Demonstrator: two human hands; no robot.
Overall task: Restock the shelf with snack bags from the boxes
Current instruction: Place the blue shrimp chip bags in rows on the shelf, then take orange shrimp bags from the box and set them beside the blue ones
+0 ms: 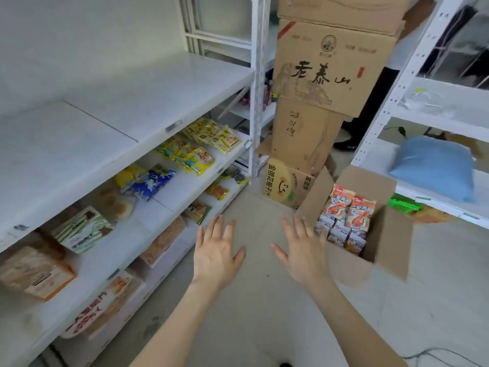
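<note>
Cardboard box (391, 250) open on floor, at 2 o'clock from hands. Orange bags (349, 207) stand upright inside. Right hand (304, 252) nearer, fingertips just beside box flap; left hand (215, 251) farther. Both spread flat, holding nothing. Shelf (158, 107) at 10 o'clock. Right hand likely reaches first.

Top carton (341, 6) cut off by the upper edge, print on snack bags (344, 234) blurred, shelf-edge labels (173, 126) unreadable

A blue pillow (434, 168) lies on the right rack (397, 83), a green packet (402, 205) below it. A black cable (436, 354) trails over the grey floor (264, 327), near right.
</note>
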